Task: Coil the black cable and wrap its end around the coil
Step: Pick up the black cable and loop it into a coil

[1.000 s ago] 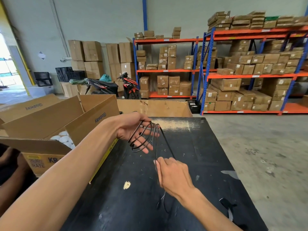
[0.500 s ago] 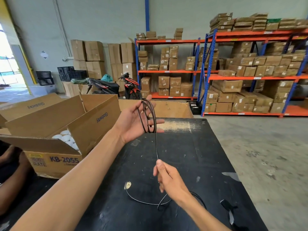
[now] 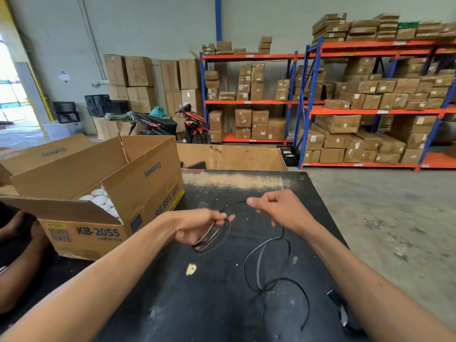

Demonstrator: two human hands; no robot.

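Observation:
A thin black cable [image 3: 257, 265] runs over the black table [image 3: 222, 312]. My left hand [image 3: 197, 224] is closed on a small coil of it [image 3: 213, 239], several loops hanging just below the fingers. From the coil a short stretch of cable leads right to my right hand [image 3: 276, 206], which pinches it between thumb and finger. The remaining length drops from the right hand and lies in loose loops on the table in front of my right forearm.
An open cardboard box [image 3: 138, 193] holding white round items stands on the table's left side. Another person's arm [image 3: 19, 243] rests at the far left. A concrete floor lies to the right; shelves of boxes and a motorbike stand behind.
My left hand has come down from head height to just above the table with the coil. My right hand has risen and moved up the cable, close to the left hand.

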